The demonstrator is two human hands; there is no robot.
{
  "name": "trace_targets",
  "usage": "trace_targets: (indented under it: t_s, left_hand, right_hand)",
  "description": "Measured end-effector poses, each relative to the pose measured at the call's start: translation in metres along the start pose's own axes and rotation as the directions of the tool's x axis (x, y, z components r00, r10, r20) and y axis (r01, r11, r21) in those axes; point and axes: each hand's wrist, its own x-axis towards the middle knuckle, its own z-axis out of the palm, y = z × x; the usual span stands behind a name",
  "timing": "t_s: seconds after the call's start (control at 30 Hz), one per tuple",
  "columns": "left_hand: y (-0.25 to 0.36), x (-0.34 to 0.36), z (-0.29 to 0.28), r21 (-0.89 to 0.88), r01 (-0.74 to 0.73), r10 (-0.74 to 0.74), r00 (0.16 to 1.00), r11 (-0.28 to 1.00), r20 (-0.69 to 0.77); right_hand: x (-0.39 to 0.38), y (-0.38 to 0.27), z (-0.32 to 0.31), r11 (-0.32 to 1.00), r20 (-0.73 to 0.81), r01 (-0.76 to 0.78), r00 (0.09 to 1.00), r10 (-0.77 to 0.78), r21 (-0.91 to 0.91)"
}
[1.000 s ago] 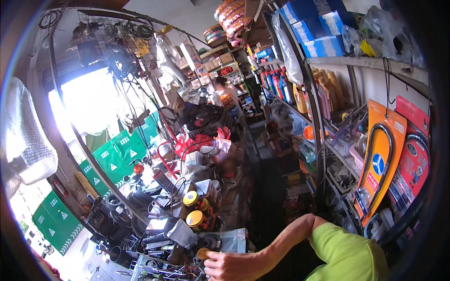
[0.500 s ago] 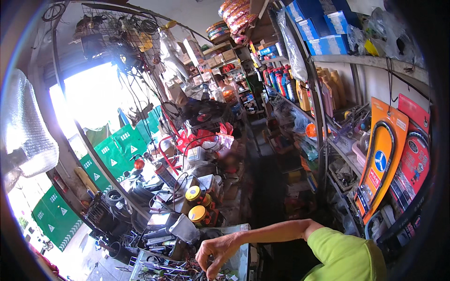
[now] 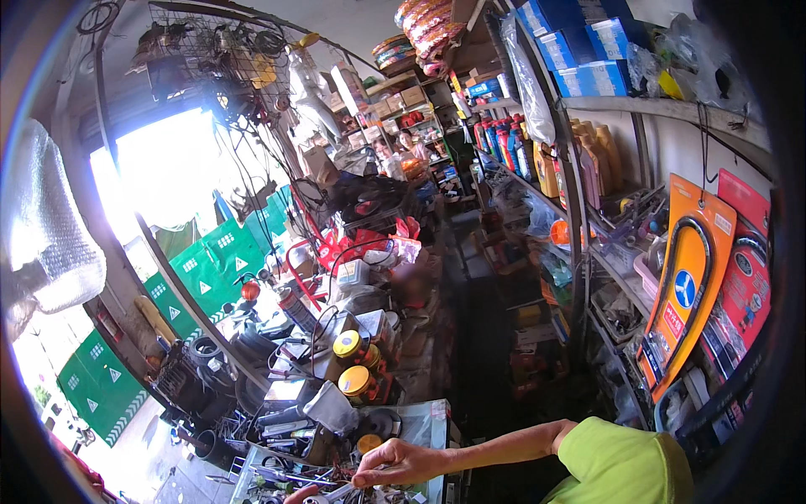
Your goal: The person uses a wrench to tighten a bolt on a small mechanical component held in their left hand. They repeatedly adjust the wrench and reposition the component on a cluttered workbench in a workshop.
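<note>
My right hand (image 3: 395,462) hovers over a tray of tools (image 3: 273,487) at the lower edge. Its fingers are bent and pressed together in a pinch; what they hold is too small to name. Just left of the fingertips shows a silvery metal piece (image 3: 338,493), and I cannot tell whether it is held or lies in the tray. Only a fingertip of my left hand (image 3: 300,495) comes into view beside that piece; the rest is cut off. Behind my right hand sit a round amber lid (image 3: 368,443) and a dark disc (image 3: 383,422).
Two yellow-lidded tubs (image 3: 356,380) stand on the cluttered bench, near a bin of hand tools (image 3: 285,433). Shelves with bottles (image 3: 504,143) and blue boxes (image 3: 588,55) line the right side. A carded black cable lock (image 3: 684,286) hangs there. A dark aisle (image 3: 487,353) runs between.
My right hand has risen slightly and turned, its fingers now pointing left instead of down. A left fingertip and the silvery piece have come into view. The lid and disc behind are now uncovered.
</note>
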Motion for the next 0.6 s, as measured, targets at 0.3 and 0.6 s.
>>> trace_targets:
  t_s: [0.3,0.6]
  left_hand:
    - [0.038,-0.029,0.060,-0.077,0.114,-0.110,0.993,0.991,0.052]
    - [0.034,-0.024,0.053,0.047,0.230,-0.235,0.959,0.972,0.160]
  right_hand:
    - [-0.016,-0.009,0.005,0.915,-0.050,0.188,0.974,-0.220,-0.356]
    - [-0.013,-0.009,-0.014,0.900,0.025,0.210,0.976,-0.217,-0.381]
